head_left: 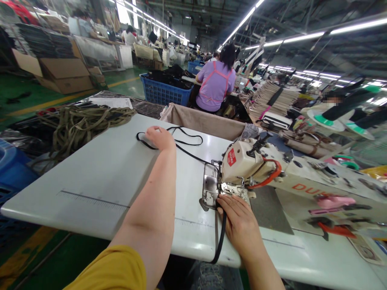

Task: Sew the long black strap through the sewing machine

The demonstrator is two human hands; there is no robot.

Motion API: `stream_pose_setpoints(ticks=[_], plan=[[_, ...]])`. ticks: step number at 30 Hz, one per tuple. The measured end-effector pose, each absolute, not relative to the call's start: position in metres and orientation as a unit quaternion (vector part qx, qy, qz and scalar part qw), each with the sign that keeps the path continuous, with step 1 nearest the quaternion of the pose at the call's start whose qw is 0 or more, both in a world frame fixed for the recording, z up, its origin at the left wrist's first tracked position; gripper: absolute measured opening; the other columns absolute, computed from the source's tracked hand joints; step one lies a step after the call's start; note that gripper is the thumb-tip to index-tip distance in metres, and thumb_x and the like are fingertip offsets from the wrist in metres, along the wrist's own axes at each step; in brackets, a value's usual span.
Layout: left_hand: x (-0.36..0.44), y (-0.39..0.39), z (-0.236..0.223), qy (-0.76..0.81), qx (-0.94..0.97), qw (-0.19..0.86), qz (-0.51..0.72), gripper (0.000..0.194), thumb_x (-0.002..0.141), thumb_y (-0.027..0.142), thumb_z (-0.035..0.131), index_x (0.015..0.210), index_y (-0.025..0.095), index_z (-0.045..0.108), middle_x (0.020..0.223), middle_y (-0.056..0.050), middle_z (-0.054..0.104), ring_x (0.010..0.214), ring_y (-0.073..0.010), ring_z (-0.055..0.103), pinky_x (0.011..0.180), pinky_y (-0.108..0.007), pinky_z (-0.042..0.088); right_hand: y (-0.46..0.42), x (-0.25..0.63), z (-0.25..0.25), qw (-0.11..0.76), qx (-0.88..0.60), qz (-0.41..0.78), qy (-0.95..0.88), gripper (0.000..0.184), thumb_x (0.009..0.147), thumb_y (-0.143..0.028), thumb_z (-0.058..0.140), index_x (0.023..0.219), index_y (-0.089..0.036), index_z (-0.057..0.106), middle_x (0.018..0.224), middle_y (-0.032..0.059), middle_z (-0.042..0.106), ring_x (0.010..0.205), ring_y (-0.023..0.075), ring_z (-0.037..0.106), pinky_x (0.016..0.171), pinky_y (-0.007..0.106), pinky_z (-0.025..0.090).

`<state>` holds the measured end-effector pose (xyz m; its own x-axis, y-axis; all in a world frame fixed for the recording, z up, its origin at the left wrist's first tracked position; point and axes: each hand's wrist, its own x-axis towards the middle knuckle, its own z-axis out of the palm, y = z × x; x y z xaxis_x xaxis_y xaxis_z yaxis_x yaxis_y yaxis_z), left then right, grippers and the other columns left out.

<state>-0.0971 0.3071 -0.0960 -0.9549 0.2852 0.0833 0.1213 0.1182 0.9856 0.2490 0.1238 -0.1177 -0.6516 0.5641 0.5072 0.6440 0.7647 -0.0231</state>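
Note:
A long, narrow black strap (193,155) runs across the white sewing table, under the presser foot of the sewing machine (242,163) and over the front edge. My left hand (159,138) is beyond the machine head's left side, its fingers curled on the strap, which loops out on both sides of it. Part of the grip is hidden by the back of the hand. Close in front of the needle plate (210,184), my right hand (238,217) presses its fingers together on the strap, guiding its near end.
Tangled olive straps (87,125) lie at the table's left. A beige fabric bin (205,121) hangs along the far edge. Behind it stand a blue basket (166,90) of black pieces and a seated person (214,82). Thread cones (344,106) rise at right.

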Motion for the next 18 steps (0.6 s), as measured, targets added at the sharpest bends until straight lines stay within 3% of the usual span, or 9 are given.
stream_pose_setpoints(ticks=[4, 6, 8, 11, 15, 18], plan=[[-0.058, 0.313, -0.097, 0.695, 0.501, 0.106, 0.505, 0.024, 0.092, 0.007, 0.053, 0.102, 0.022, 0.069, 0.123, -0.010, 0.072, 0.128, -0.0261, 0.062, 0.119, -0.040, 0.045, 0.124, 0.249, -0.116, 0.249, -0.332, -0.078, -0.906, 0.027, 0.110, -0.023, 0.057, 0.131, -0.021, 0.072, 0.127, 0.0094, 0.079, 0.117, 0.0238, 0.076, 0.112, 0.048, 0.057], [-0.036, 0.316, -0.103, 0.611, 0.664, 0.137, 0.409, 0.021, 0.094, 0.016, 0.062, 0.109, 0.023, 0.074, 0.125, -0.007, 0.074, 0.126, -0.0253, 0.064, 0.118, -0.038, 0.044, 0.124, 0.248, -0.115, 0.251, -0.330, -0.079, -0.907, 0.026, 0.110, -0.022, 0.057, 0.131, -0.020, 0.072, 0.128, 0.0087, 0.079, 0.118, 0.0235, 0.075, 0.113, 0.047, 0.056], [-0.019, 0.318, -0.111, 0.542, 0.766, 0.156, 0.309, 0.031, 0.092, 0.031, 0.073, 0.122, 0.023, 0.076, 0.130, -0.008, 0.074, 0.126, -0.0265, 0.064, 0.117, -0.037, 0.045, 0.124, 0.248, -0.115, 0.252, -0.329, -0.079, -0.907, 0.025, 0.110, -0.022, 0.057, 0.130, -0.019, 0.071, 0.128, 0.0085, 0.079, 0.118, 0.0235, 0.075, 0.113, 0.047, 0.055], [-0.009, 0.319, -0.120, 0.521, 0.817, 0.151, 0.195, 0.047, 0.086, 0.045, 0.082, 0.126, 0.021, 0.077, 0.127, -0.011, 0.074, 0.124, -0.0302, 0.064, 0.111, -0.038, 0.048, 0.125, 0.248, -0.116, 0.251, -0.328, -0.080, -0.907, 0.024, 0.111, -0.022, 0.056, 0.129, -0.019, 0.071, 0.127, 0.0087, 0.079, 0.118, 0.0236, 0.075, 0.113, 0.047, 0.054], [-0.014, 0.319, -0.121, 0.559, 0.806, 0.120, 0.154, 0.021, 0.093, 0.034, 0.074, 0.108, 0.021, 0.081, 0.114, -0.011, 0.077, 0.119, -0.0293, 0.066, 0.108, -0.039, 0.050, 0.125, 0.248, -0.117, 0.255, -0.327, -0.078, -0.907, 0.024, 0.111, -0.022, 0.057, 0.129, -0.019, 0.072, 0.128, 0.0087, 0.078, 0.118, 0.0235, 0.075, 0.113, 0.048, 0.054], [-0.019, 0.319, -0.120, 0.599, 0.776, 0.101, 0.171, 0.015, 0.097, 0.026, 0.068, 0.105, 0.019, 0.080, 0.116, -0.013, 0.077, 0.120, -0.0297, 0.066, 0.105, -0.039, 0.051, 0.124, 0.248, -0.116, 0.255, -0.329, -0.075, -0.906, 0.024, 0.110, -0.022, 0.057, 0.129, -0.020, 0.072, 0.128, 0.0087, 0.079, 0.118, 0.0237, 0.075, 0.114, 0.047, 0.055]])
